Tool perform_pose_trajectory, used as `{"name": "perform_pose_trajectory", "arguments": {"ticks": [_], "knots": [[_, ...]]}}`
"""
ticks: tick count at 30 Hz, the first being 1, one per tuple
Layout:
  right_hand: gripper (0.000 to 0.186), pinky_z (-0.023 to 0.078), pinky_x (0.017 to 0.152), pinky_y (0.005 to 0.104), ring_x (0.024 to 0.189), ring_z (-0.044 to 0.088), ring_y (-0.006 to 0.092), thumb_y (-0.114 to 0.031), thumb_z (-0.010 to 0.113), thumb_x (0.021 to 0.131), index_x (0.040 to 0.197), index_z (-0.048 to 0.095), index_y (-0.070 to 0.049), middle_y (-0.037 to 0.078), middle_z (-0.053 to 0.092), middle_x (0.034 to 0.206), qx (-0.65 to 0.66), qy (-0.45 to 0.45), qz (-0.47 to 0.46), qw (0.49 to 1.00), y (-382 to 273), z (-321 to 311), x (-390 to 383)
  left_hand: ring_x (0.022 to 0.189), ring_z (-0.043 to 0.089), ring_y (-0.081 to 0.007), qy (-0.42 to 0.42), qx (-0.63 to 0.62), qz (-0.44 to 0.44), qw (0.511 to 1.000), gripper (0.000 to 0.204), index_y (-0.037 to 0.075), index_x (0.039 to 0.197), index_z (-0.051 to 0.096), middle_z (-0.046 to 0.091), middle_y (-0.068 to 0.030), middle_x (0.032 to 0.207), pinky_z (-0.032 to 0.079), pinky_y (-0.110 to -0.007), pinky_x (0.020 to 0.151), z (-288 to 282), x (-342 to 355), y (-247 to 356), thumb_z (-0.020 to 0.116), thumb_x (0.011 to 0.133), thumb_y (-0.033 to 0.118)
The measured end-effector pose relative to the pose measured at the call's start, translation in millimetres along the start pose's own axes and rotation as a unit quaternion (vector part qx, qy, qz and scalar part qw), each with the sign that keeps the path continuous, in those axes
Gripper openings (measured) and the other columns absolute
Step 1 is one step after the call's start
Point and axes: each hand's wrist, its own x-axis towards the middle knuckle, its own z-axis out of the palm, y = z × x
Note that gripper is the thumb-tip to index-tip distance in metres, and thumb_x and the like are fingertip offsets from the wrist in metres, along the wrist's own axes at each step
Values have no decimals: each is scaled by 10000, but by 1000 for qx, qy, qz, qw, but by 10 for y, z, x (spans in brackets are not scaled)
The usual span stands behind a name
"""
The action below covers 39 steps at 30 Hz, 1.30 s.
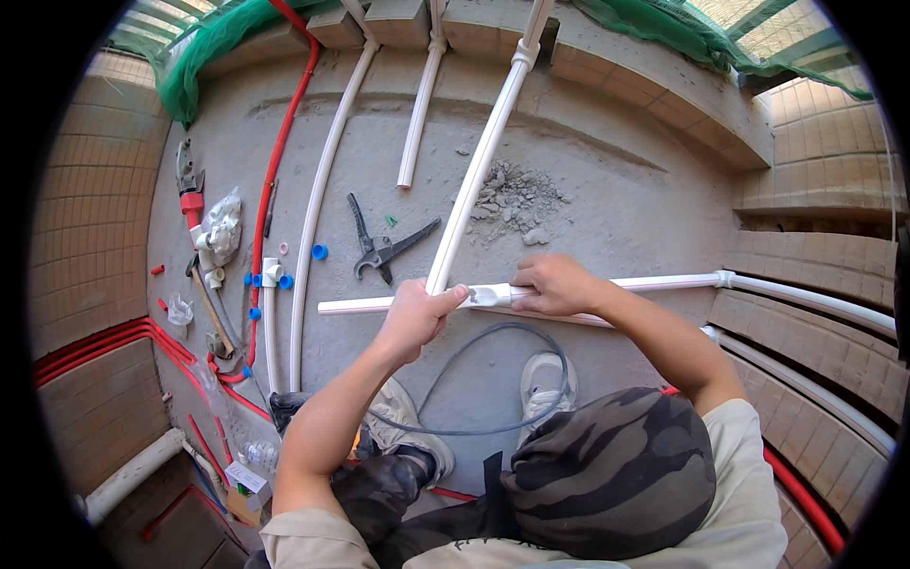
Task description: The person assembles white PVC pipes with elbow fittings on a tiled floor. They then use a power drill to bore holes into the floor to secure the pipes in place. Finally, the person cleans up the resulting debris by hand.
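Observation:
A long white pipe runs down from the far wall to my left hand, whose fingers are wrapped round its lower end. My left thumb presses beside a white pipe fitting that has a grey smear on it. Just right of the fitting, my right hand is closed on a white crosswise pipe, which reaches to a joint at the right wall. Another white pipe end sticks out left of my left hand; how it joins behind the hand is hidden.
Black-handled pipe cutters lie left of the long pipe, near a blue cap. Rubble is heaped to its right. A grey cable loop lies round my feet. Red pipes, a hammer and a red-and-grey tool are at left.

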Motion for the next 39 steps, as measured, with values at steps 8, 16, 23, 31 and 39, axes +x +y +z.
{"name": "perform_pose_trajectory", "arguments": {"ticks": [8,16,23,31,39], "knots": [[405,499,984,440,1162,604,331,-403,742,910,1100,739,-45,147,657,1217,31,222,-56,973,253,-129,310,384,309,-69,-79,-99,111,986,393,119,765,487,394,31,499,211,-268,385,-626,-144,-21,726,997,329],[557,305,1218,503,1449,411,353,-431,702,939,1386,607,-113,142,489,1540,-270,248,-153,918,102,-312,1327,377,300,-68,146,-132,104,975,404,160,732,447,358,53,491,208,-279,372,-1197,129,-14,689,1014,317],[438,360,1172,551,1362,489,370,-341,686,939,1282,628,-75,157,562,1440,-205,176,-108,957,529,-140,1053,347,295,-114,76,-196,30,977,475,159,660,436,352,32,455,233,-307,380,-1858,329,-472,637,1036,367],[444,353,1188,534,1403,456,400,-318,665,968,1302,625,-28,187,526,1493,-175,290,-116,934,268,-435,1483,339,323,-137,189,33,-49,980,268,99,661,470,422,-33,486,235,-317,351,-2076,323,-346,671,834,58],[432,399,1162,469,1393,476,376,-310,662,977,1276,634,1,199,549,1457,-242,178,-55,952,358,-351,1350,383,438,-154,230,11,62,971,135,67,669,493,463,-41,559,316,-322,361,-1971,314,-192,613,662,4]]}}
